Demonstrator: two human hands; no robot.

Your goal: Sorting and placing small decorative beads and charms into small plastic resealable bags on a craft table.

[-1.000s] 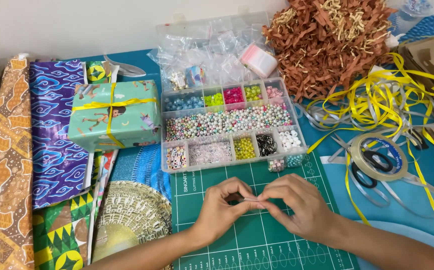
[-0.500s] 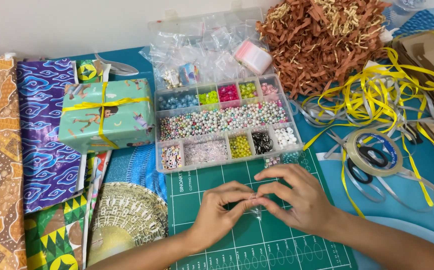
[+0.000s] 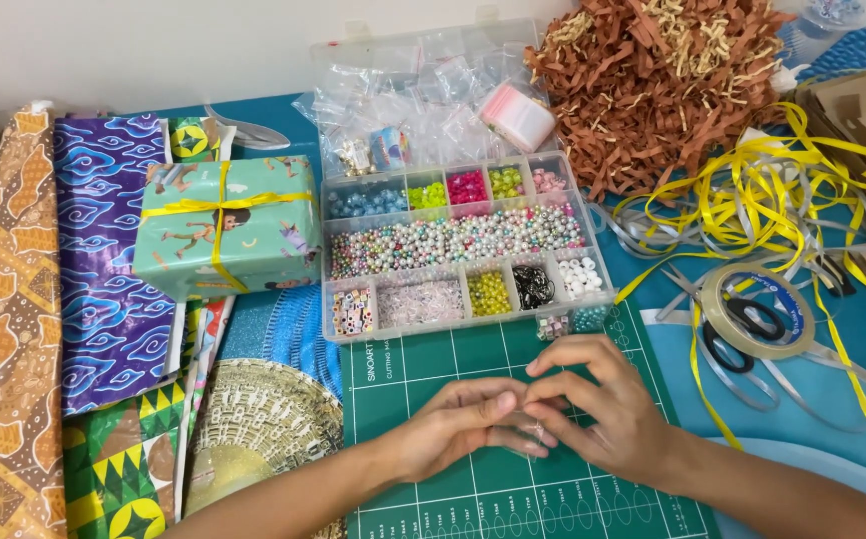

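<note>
My left hand (image 3: pixel 448 427) and my right hand (image 3: pixel 608 404) meet fingertip to fingertip over the green cutting mat (image 3: pixel 433 364). Between them they hold a small clear plastic bag (image 3: pixel 525 436), mostly hidden by the fingers. The left hand's fingers lie flatter under it, and the right hand pinches it from above. Just beyond the hands stands an open clear bead organiser (image 3: pixel 463 250) whose compartments hold pastel pearls, letter beads and green, pink, blue and black beads.
A gift box (image 3: pixel 225 228) wrapped in mint paper with yellow ribbon sits left of the organiser. Patterned wrapping papers (image 3: pixel 104 269) lie at left. Small clear bags (image 3: pixel 423 90), brown shredded paper (image 3: pixel 652 80), yellow and grey ribbons (image 3: pixel 762 200), and a tape roll (image 3: pixel 757 314) over scissors lie behind and right.
Both hands have dropped slightly toward me on the mat. The left hand's fingers have flattened out under the clear bag, and the right hand has curled over it.
</note>
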